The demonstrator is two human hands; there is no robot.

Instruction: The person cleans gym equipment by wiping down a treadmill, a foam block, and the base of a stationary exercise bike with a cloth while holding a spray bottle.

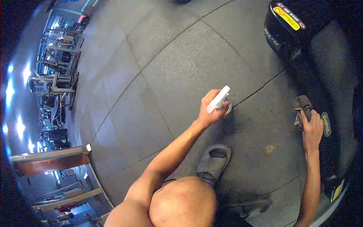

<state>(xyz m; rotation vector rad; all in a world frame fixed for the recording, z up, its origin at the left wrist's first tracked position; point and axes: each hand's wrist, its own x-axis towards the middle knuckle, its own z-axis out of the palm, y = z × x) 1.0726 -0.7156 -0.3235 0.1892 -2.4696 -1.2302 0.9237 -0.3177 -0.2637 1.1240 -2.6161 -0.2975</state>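
Note:
My left hand (pixel 211 109) is closed around a spray bottle, held above the floor. Its white spray head (pixel 219 99) faces up at me, and most of the body below is hidden by the hand. On the right, my right hand (pixel 313 130) grips a crumpled grey-brown cloth (pixel 303 108). Fingers press the cloth against the dark side of a black exercise machine (pixel 280 34), beside a small label with green lettering (pixel 326 124).
A grey tiled floor (pixel 181 56) spreads ahead. My bare knee (pixel 183 204) and a sandal (pixel 215 162) are below my left hand. The machine carries a "NO STEP" sticker (pixel 288 16). Gym equipment (pixel 56 72) and a framed mirror (pixel 72 185) line the left.

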